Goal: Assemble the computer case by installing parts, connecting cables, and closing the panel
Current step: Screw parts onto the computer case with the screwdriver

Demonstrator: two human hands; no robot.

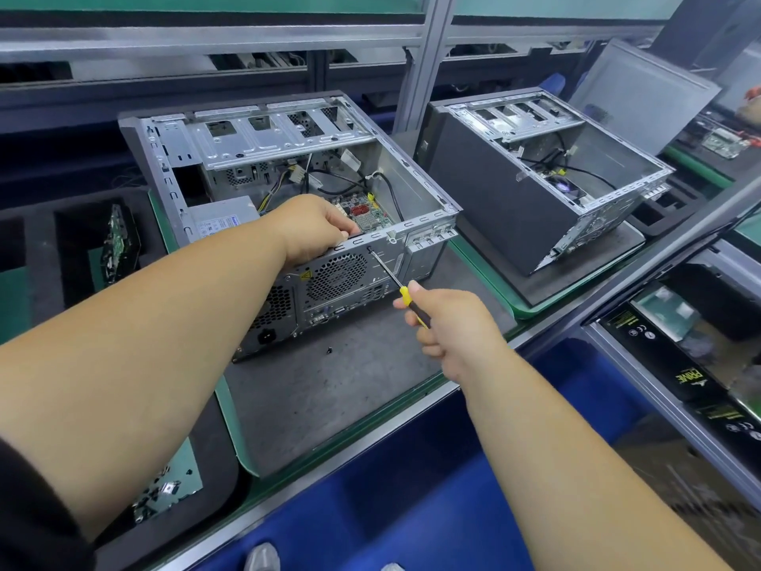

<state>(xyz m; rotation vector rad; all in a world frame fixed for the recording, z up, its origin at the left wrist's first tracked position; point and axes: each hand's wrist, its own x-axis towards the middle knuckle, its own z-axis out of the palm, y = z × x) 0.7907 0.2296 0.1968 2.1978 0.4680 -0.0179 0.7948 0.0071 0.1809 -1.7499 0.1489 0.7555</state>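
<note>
1. A bare stretch of grey mat [329, 389] is seen between the table's [370, 422] near edge and the computer case [288, 191]; a small dark screw [329, 350] lies there, apart from both hands.
2. A screwdriver [395, 282] with a yellow and black handle is gripped by the right hand [442, 323], fingers curled round it; its tip is set against the upper rear edge of the case, above the fan grille [337, 276].
3. The top rear rim of the case is held by the left hand [313, 230], fingers curled over the edge just left of the screwdriver tip.
4. The case lies open side up, cables and a board visible inside.
5. A second open case [535, 175] stands well apart to the right; a metal frame rail [206, 39] is seen beyond.
</note>
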